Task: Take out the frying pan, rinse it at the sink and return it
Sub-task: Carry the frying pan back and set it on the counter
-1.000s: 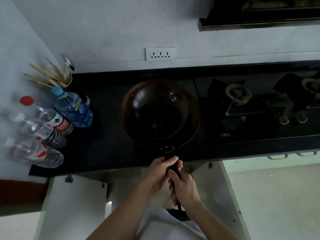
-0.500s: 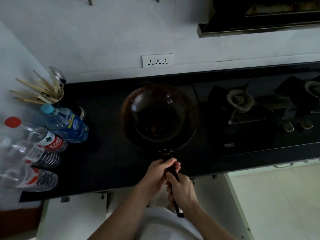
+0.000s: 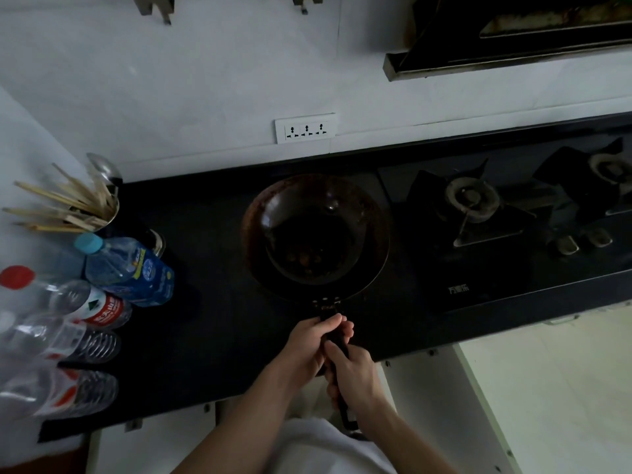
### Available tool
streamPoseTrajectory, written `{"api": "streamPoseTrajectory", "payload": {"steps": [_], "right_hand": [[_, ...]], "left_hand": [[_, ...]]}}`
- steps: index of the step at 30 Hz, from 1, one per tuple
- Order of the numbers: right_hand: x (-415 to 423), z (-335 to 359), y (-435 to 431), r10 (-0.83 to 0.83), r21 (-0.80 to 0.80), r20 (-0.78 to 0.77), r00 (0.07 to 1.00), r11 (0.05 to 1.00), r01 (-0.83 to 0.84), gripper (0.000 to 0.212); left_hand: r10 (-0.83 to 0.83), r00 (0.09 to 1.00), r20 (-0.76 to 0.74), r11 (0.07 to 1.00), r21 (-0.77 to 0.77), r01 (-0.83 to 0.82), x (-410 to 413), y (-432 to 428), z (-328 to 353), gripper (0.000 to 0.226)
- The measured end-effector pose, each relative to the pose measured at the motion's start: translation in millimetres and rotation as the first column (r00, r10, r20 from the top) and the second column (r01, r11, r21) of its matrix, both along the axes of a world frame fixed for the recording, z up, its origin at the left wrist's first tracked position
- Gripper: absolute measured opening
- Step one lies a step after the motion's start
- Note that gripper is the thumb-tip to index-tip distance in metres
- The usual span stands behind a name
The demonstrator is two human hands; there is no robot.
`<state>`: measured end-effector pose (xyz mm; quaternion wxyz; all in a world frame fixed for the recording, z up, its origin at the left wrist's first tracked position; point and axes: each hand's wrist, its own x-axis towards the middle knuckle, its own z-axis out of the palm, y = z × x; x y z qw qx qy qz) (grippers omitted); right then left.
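Observation:
A dark, round frying pan point(image 3: 316, 234) sits over the black countertop point(image 3: 212, 302), its black handle pointing back toward me. My left hand point(image 3: 307, 347) grips the handle close to the pan. Just behind it, my right hand point(image 3: 355, 378) grips the handle farther down, and the handle's end sticks out below that hand. Small brown bits lie in the pan's bottom. No sink shows in this view.
Several plastic water bottles point(image 3: 126, 268) crowd the counter's left end beside a cup of chopsticks point(image 3: 68, 206). A gas hob point(image 3: 475, 206) with two burners lies right of the pan. A range hood point(image 3: 513, 32) hangs above it. A wall socket point(image 3: 305, 127) is behind.
The view has shifted so the counter and pan sit lower and nearer. Both hands keep their grip on the handle, and the pan stays in about the same place on the counter.

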<state>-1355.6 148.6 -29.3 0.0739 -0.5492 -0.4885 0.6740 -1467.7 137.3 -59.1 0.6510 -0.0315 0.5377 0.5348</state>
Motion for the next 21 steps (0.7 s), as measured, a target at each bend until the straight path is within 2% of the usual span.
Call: {"api": "streamPoseTrajectory", "payload": {"steps": [11, 21], "right_hand": [[-9.3, 9.8, 0.1, 0.008, -0.057, -0.017, 1.0, 0.998, -0.009, 0.035], [-12.6, 11.0, 4.6, 0.017, -0.104, 0.028, 0.999, 0.994, -0.014, 0.031]], "left_hand": [[-0.014, 0.996, 0.092, 0.999, -0.038, 0.017, -10.9, -1.8, 3.1, 0.031], [-0.02, 0.999, 0.029, 0.999, -0.032, 0.021, -10.5, -2.4, 2.6, 0.026]]}}
